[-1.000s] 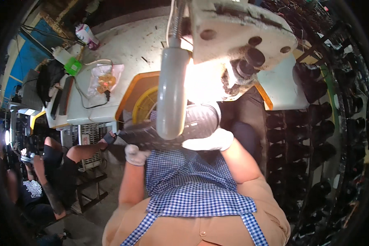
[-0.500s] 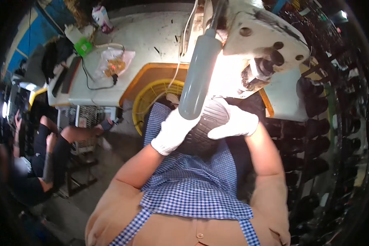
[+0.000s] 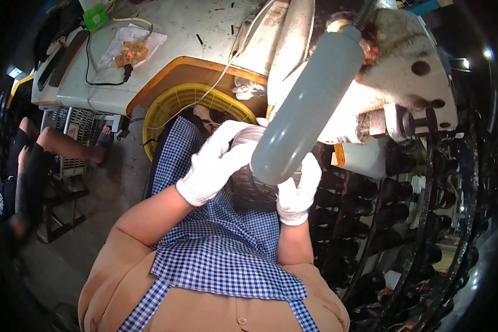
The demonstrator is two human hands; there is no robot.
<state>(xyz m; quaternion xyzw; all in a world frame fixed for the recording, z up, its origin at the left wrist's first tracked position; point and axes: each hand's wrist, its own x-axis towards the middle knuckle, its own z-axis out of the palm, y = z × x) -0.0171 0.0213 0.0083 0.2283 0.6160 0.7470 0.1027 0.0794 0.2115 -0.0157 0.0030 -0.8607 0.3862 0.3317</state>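
Far left: a seated co-worker's bare legs (image 3: 61,145), by a grey slatted crate (image 3: 74,133). White desk (image 3: 191,22) next, carrying a clear plastic bag (image 3: 148,43) with amber pieces inside. Yellow basket (image 3: 159,102) under the desk edge, more of its rim exposed than half a second ago. Left hand (image 3: 213,166), white-gloved, curls round the left side of a dark treaded shoe (image 3: 254,193), fingers partly bent over its upper edge. Shoe is above the checked apron (image 3: 221,249), between both hands; it lay lengthwise a second ago and now points more end-on. Grey cylindrical lamp (image 3: 310,105) crosses in front, larger and further right in view than before, covering part of the shoe. Right hand (image 3: 299,193), also gloved, half open at the shoe's right side, thumb and fingers apart; firmness of hold cannot be told behind the lamp. White machine (image 3: 409,50) and rack of black shoes (image 3: 382,216) at right.
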